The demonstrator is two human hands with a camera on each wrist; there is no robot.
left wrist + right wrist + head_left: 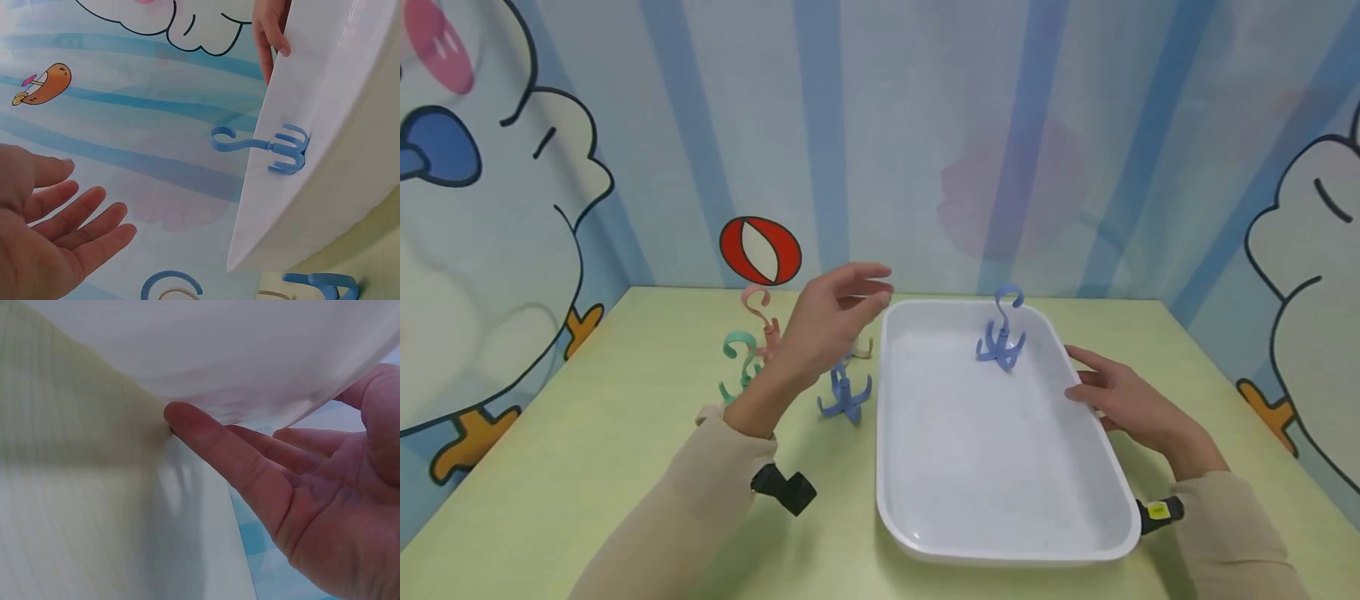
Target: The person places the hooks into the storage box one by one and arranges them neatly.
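A white tray (1000,467) stands on the table, with a blue multi-prong hanger hook (1001,343) leaning upright against its far inner wall. My right hand (1131,400) holds the tray's right rim, thumb over the edge and fingers against the outer wall. In the right wrist view, those fingers (228,456) stretch along the wall's underside. My left hand (831,321) is raised left of the tray with nothing in it, its fingers spread loosely in the left wrist view. Below it on the table is a second blue hook (845,398).
A pink hook (769,335) and a green hook (743,362) are left of my left hand, partly hidden by it. A beige hook (862,350) shows beside the tray's left wall. Behind the table (565,467) rises a cartoon-printed backdrop (910,150).
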